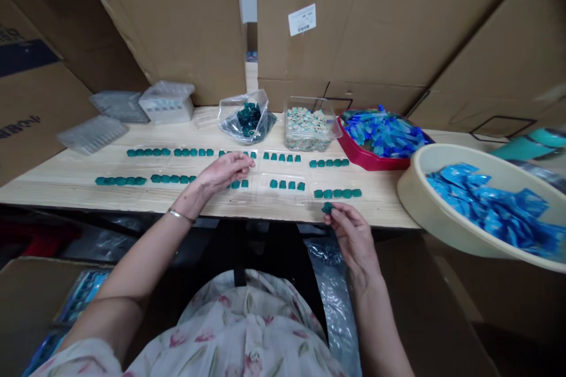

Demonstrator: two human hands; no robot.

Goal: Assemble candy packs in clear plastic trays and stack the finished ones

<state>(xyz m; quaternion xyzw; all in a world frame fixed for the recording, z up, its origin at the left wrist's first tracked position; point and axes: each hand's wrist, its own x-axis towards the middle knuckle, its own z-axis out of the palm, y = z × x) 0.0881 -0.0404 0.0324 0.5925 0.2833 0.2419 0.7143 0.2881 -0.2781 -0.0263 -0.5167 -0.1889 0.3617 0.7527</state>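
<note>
Two rows of small moulded pieces (172, 178) are laid out along the wooden bench (380, 212), and behind them, from left to right, are set stacked plastic trays (119, 107), a plastic bag (245, 121), a plastic tub (308, 126) and a shallow tray (360, 153) (packed full, that one). A round basin (424, 200) is perched at the right end, in front of the tray, with cardboard boxes (354, 29) banked behind everything.

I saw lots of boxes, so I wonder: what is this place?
Probably a small packing workshop. Cardboard boxes stand all around, and rows of small teal pieces lie on a wooden bench beside a tub of blue packets.
</note>
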